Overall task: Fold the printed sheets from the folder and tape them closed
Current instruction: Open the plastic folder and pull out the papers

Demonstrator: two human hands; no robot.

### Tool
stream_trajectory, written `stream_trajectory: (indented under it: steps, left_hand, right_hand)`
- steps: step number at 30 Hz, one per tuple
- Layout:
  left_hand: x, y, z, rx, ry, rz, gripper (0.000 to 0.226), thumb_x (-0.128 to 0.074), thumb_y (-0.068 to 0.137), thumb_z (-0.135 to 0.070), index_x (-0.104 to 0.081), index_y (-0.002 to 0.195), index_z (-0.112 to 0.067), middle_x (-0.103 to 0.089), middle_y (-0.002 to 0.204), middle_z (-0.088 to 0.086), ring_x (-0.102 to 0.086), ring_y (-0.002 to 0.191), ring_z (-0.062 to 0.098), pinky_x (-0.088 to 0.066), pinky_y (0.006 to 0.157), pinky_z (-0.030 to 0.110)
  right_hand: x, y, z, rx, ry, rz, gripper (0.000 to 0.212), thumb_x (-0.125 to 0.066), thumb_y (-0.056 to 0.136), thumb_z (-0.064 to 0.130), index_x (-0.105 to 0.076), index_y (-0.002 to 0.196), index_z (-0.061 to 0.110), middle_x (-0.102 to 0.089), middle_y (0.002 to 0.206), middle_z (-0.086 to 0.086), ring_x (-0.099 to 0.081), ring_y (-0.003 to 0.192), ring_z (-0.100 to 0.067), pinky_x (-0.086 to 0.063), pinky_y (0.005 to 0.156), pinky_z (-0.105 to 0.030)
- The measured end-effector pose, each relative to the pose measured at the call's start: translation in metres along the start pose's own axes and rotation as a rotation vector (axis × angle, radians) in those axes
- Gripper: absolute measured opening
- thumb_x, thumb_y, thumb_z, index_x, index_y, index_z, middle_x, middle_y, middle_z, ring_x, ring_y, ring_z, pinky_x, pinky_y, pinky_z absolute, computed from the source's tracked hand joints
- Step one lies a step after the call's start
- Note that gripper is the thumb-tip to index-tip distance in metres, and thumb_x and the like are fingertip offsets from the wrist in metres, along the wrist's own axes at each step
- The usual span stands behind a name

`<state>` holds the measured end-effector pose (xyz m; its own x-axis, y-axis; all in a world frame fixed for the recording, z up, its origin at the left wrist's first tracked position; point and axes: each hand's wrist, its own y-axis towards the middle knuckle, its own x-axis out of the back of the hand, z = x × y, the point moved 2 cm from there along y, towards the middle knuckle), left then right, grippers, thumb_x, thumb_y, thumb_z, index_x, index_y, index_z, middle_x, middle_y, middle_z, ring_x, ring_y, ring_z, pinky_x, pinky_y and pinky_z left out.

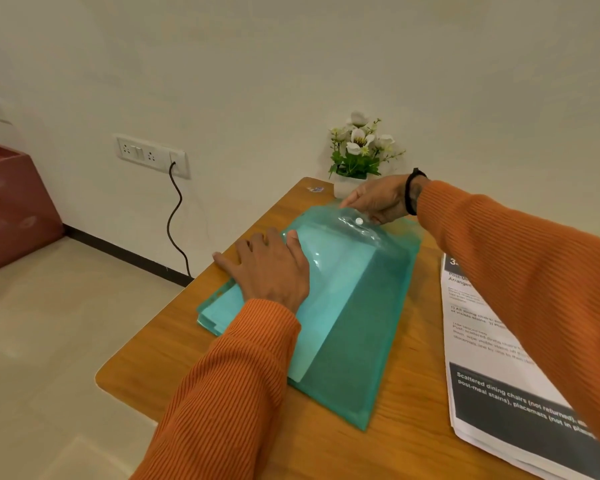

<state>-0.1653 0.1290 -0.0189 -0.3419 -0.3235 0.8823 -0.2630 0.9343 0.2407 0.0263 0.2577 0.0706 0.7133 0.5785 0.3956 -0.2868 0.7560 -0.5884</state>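
On wooden surface (326, 445): teal folder (354, 327) lies at centre. L hand (267, 268) flat, fingers spread, pressing folder's left side. R hand (378, 200) pinches flap by snap button (359, 221). Printed sheets (499, 375) lie right of the folder.

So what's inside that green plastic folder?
Through the translucent green folder a pale sheet shows inside. Whether it is printed, or how many there are, cannot be told; the left hand covers part.
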Motion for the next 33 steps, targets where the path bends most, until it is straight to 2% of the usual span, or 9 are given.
stream_trajectory:
  steps: [4,6,11,15,20,25,29,31,33]
  left_hand:
    - [-0.001,0.0,0.0,0.0,0.009,0.002,0.061,-0.01,0.107,-0.05,-0.051,0.139,-0.018,-0.059,0.135,0.009,-0.045,0.133,0.033,-0.013,0.117,0.073]
    - [-0.001,0.0,0.0,0.001,0.016,0.005,0.061,-0.01,0.107,-0.05,-0.051,0.139,-0.018,-0.058,0.136,0.009,-0.044,0.134,0.033,-0.013,0.116,0.074]
    - [-0.002,0.001,-0.001,0.007,0.034,0.013,0.061,-0.011,0.108,-0.049,-0.052,0.137,-0.016,-0.058,0.135,0.009,-0.044,0.134,0.033,-0.013,0.116,0.074]
    - [-0.001,0.0,-0.001,0.002,0.046,0.016,0.061,-0.01,0.108,-0.048,-0.053,0.135,-0.015,-0.057,0.134,0.01,-0.044,0.133,0.033,-0.013,0.116,0.074]
    - [0.0,-0.001,-0.001,-0.001,0.048,0.027,0.06,-0.012,0.108,-0.048,-0.053,0.136,-0.015,-0.057,0.135,0.011,-0.044,0.133,0.034,-0.012,0.116,0.074]
    - [0.0,-0.001,-0.001,0.003,0.022,0.013,0.06,-0.012,0.108,-0.048,-0.052,0.137,-0.015,-0.057,0.133,0.011,-0.044,0.131,0.034,-0.013,0.115,0.074]
    - [0.0,-0.001,-0.001,0.0,0.016,0.004,0.06,-0.011,0.108,-0.048,-0.052,0.137,-0.015,-0.057,0.133,0.011,-0.044,0.131,0.034,-0.014,0.115,0.074]
    - [0.0,-0.001,-0.001,-0.001,0.02,0.004,0.059,-0.011,0.108,-0.047,-0.052,0.136,-0.015,-0.057,0.133,0.01,-0.045,0.13,0.034,-0.015,0.114,0.074]
    - [0.0,-0.001,-0.001,-0.001,0.015,0.005,0.058,-0.011,0.108,-0.047,-0.052,0.136,-0.016,-0.057,0.133,0.01,-0.045,0.129,0.034,-0.015,0.114,0.074]
  right_hand:
    - [-0.002,-0.001,0.003,-0.096,-0.136,-0.006,0.011,-0.068,0.097,0.012,-0.071,0.096,0.002,-0.075,0.07,-0.008,-0.069,0.052,-0.014,-0.061,0.052,-0.026]
    - [-0.001,0.0,0.003,-0.135,-0.163,-0.052,0.013,-0.068,0.097,0.013,-0.07,0.093,0.001,-0.075,0.071,-0.01,-0.07,0.054,-0.018,-0.062,0.054,-0.028]
    - [-0.005,-0.002,0.002,-0.195,-0.107,-0.065,0.012,-0.065,0.097,0.009,-0.068,0.102,-0.002,-0.077,0.079,-0.015,-0.075,0.061,-0.023,-0.062,0.052,-0.031]
    - [-0.007,-0.003,0.001,-0.197,-0.001,-0.028,0.045,-0.078,0.081,0.012,-0.066,0.123,0.002,-0.075,0.106,-0.016,-0.074,0.087,-0.027,-0.067,0.068,-0.038]
    - [-0.012,-0.014,0.005,-0.105,0.16,-0.015,0.049,-0.083,0.07,0.01,-0.069,0.117,0.002,-0.078,0.106,-0.014,-0.072,0.101,-0.028,-0.063,0.087,-0.044]
    - [-0.018,-0.022,-0.003,-0.057,0.314,0.017,0.068,-0.1,0.046,0.001,-0.073,0.109,0.002,-0.078,0.107,-0.016,-0.075,0.099,-0.03,-0.066,0.082,-0.044]
    - [-0.021,-0.025,-0.007,-0.021,0.391,0.005,0.077,-0.101,0.039,-0.003,-0.073,0.111,0.001,-0.077,0.107,-0.018,-0.076,0.093,-0.031,-0.066,0.074,-0.046]
    - [-0.026,-0.028,-0.008,-0.012,0.42,0.003,0.068,-0.098,0.045,-0.005,-0.073,0.108,-0.001,-0.078,0.102,-0.018,-0.078,0.086,-0.029,-0.067,0.073,-0.042]
    - [-0.027,-0.025,-0.01,0.008,0.504,-0.043,0.042,-0.08,0.064,-0.008,-0.07,0.104,-0.005,-0.078,0.096,-0.021,-0.078,0.077,-0.027,-0.066,0.067,-0.036]
